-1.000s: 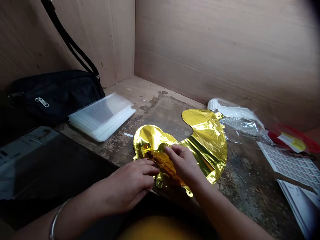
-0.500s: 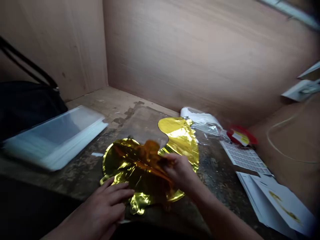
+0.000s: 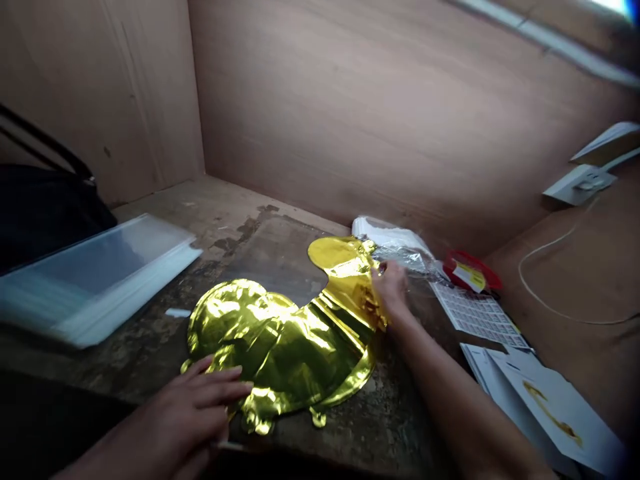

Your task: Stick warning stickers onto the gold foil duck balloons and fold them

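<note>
- Basically, one shiny gold, curved sheet of thin foil [image 3: 295,360] lies mostly flat mid-picture on the dark, worn wooden surface [image 3: 400,420], bending away from the person to a rounded far end [image 3: 333,252].
- Left hand [image 3: 190,410]: palm down, fingers long and slightly apart, laid over the near left edge of the foil; not gripping, pressure unclear.
- Right hand [image 3: 393,288]: fingers curled in narrow at the right edge, below the rounded far end, beside a crumpled amber-looking patch [image 3: 369,303] — fingertips hidden, so can't tell if foil is pinched.
- Weight: probably very light, would slide or lift with little force.
- Feel: likely floppy and slick; creases run across the bend, so it should fold easily and hold wrinkles.
- Fragility: thin skin, likely to tear or puncture under nails or a hard tug.
- Best hold: flat seam along the rim, finger pads rather than nails, other palm spread on the wide near part — small gold foil tab [image 3: 319,418] on the near edge looks pinchable too, but probably weak for pulling.
</note>
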{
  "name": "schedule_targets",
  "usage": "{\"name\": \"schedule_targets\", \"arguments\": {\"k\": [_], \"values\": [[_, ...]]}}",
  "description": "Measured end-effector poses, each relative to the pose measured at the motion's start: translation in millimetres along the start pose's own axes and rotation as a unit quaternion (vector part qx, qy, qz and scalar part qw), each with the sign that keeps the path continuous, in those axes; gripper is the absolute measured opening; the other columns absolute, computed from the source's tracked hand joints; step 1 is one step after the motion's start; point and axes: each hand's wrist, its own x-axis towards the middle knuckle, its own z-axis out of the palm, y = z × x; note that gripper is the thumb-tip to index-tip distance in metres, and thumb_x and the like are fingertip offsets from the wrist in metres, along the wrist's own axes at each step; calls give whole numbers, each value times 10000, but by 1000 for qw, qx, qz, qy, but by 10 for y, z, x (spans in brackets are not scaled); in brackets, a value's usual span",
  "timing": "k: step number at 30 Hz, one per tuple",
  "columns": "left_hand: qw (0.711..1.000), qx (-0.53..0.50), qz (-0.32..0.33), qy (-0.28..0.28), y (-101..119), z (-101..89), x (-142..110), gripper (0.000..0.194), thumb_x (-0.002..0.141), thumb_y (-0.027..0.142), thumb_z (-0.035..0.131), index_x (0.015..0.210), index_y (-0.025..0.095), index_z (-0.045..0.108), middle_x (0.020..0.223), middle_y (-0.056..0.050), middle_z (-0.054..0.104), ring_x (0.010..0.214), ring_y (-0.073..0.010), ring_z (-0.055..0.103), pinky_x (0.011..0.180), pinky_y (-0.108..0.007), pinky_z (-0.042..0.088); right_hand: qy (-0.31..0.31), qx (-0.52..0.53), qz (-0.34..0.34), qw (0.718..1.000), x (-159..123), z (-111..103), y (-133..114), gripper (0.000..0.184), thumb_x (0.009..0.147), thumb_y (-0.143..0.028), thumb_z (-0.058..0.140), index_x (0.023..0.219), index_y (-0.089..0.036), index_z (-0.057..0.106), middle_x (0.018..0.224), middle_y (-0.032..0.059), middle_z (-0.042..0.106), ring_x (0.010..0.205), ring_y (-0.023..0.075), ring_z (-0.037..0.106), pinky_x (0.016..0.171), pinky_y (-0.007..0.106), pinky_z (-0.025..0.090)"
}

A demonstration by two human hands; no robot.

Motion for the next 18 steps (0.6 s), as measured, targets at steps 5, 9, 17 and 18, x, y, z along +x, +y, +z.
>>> {"name": "schedule_targets", "arguments": {"k": [5,9,17,18], "values": [[952,-236,-191,-24,264,-358,-8,108,883,273,595,889,251,701,1156,-29,709,1076,-215,655,930,-292,520,-170,130,-132,968,-1032,-396,-400,310,967,-413,494,894,-199,707,933,57,715,916,220,659,873,348,494],[813,-436,-373,100,376,-296,-133,178,846,399,694,875,223,697,818,15,725,773,-147,676,703,-211,539,-374,302,-124,868,-1855,-641,-472,342,945,-488,504,1144,-261,665,1106,63,709,1007,231,660,834,318,517],[746,-528,-370,164,629,-60,-186,306,787,374,767,1020,204,664,927,-15,749,872,-188,697,761,-261,567,-395,417,123,809,-2158,-529,-415,315,734,-436,791,738,-159,642,647,-1,611,591,118,542,538,217,437],[755,-518,-367,162,668,-61,-174,317,777,369,776,1026,208,665,930,-11,748,882,-185,694,765,-250,563,-390,414,122,813,-2147,-550,-422,318,721,-435,800,722,-153,654,637,-1,609,586,112,534,534,211,429]]}}
